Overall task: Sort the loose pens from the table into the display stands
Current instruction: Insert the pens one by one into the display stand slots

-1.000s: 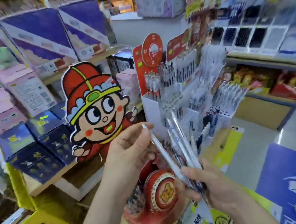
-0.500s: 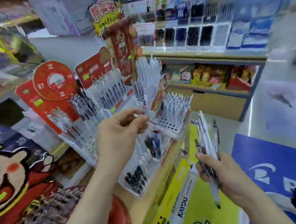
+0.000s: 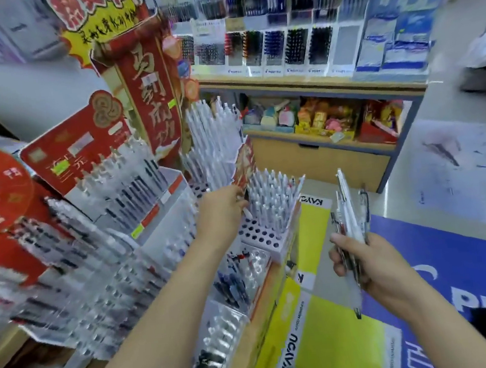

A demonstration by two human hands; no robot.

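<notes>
While the left hand [image 3: 223, 208] pinches one white pen [image 3: 246, 212] just above the perforated display stand [image 3: 256, 236] under its fingertips, the right hand [image 3: 373, 269] grips an upright bundle of pens [image 3: 351, 214], apart from that stand.

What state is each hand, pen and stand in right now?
left hand, pinches the single pen
single pen, tilted, tip over the hole stand, not plainly seated
right hand, grips the pen bundle
pen bundle, upright, fanned above the fist
hole stand, back rows full of white pens, front holes empty
</notes>
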